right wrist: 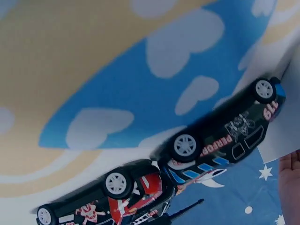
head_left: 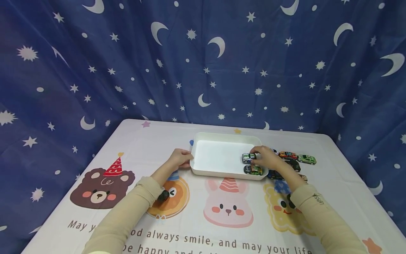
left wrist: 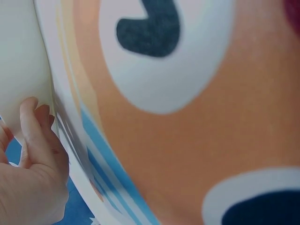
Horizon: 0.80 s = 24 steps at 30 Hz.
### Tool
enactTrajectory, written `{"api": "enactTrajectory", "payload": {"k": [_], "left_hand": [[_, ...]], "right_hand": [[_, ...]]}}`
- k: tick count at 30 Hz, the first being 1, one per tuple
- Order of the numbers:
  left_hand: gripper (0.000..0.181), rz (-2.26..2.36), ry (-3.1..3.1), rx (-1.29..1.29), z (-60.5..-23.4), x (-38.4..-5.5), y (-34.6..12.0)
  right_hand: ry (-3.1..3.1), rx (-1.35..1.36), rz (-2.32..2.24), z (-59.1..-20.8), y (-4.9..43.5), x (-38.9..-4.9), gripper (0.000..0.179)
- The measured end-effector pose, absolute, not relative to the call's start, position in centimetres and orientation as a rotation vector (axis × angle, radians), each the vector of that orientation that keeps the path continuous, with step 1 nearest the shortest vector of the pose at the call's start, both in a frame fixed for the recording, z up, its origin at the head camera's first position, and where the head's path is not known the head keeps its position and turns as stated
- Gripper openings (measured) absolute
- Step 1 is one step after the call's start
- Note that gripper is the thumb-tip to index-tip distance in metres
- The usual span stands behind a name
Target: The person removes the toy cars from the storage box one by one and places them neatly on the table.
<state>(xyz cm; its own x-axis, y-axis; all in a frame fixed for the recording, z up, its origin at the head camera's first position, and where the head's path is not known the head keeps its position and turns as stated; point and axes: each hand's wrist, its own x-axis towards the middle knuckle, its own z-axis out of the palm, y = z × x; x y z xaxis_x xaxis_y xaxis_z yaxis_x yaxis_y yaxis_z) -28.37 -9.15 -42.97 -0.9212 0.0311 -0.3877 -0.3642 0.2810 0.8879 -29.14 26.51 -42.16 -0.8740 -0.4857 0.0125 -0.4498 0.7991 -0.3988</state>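
A shallow white tray (head_left: 219, 155) lies on the table. My left hand (head_left: 179, 158) grips its left end, and in the left wrist view the fingers (left wrist: 35, 136) lie along the tray's outer wall (left wrist: 23, 56). Reaching over the right end, my right hand (head_left: 268, 158) pinches a white and green toy car (head_left: 247, 158) inside the tray. Just in front of that car, a dark toy car with green and orange markings (head_left: 253, 170) sits in the tray's front right corner. Only a sliver of the right hand shows at the edge of the right wrist view.
Right of the tray stand several toy cars, among them an orange one (head_left: 288, 155), a green one (head_left: 306, 159) and a black one (head_left: 292, 164). Two dark cars, one numbered 119 (right wrist: 220, 131), fill the right wrist view. A starry blue curtain (head_left: 203, 70) hangs behind the table.
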Motion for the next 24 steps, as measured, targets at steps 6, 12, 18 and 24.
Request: {"api": "enactTrajectory", "payload": {"k": [6,12,18,24], "left_hand": [[0.037,1.644,2.245,-0.301,-43.4,-28.7,-9.1],[0.039,1.630,2.253,-0.288,-43.1,-28.8,-9.1],[0.038,1.648,2.255,-0.291,-43.1,-28.6,-9.0],[0.035,1.642,2.267,-0.257,-43.8,-29.3,-9.2]], "right_hand": [[2.911,-0.742,-0.662,-41.6,26.7,-28.7,0.035],[2.955,-0.701,-0.750,-41.0,27.5,-27.9,0.038],[2.961,-0.679,-0.830,-40.7,28.7,-27.5,0.041],[2.984,-0.660,-0.853,-40.5,29.9,-26.9,0.039]]}}
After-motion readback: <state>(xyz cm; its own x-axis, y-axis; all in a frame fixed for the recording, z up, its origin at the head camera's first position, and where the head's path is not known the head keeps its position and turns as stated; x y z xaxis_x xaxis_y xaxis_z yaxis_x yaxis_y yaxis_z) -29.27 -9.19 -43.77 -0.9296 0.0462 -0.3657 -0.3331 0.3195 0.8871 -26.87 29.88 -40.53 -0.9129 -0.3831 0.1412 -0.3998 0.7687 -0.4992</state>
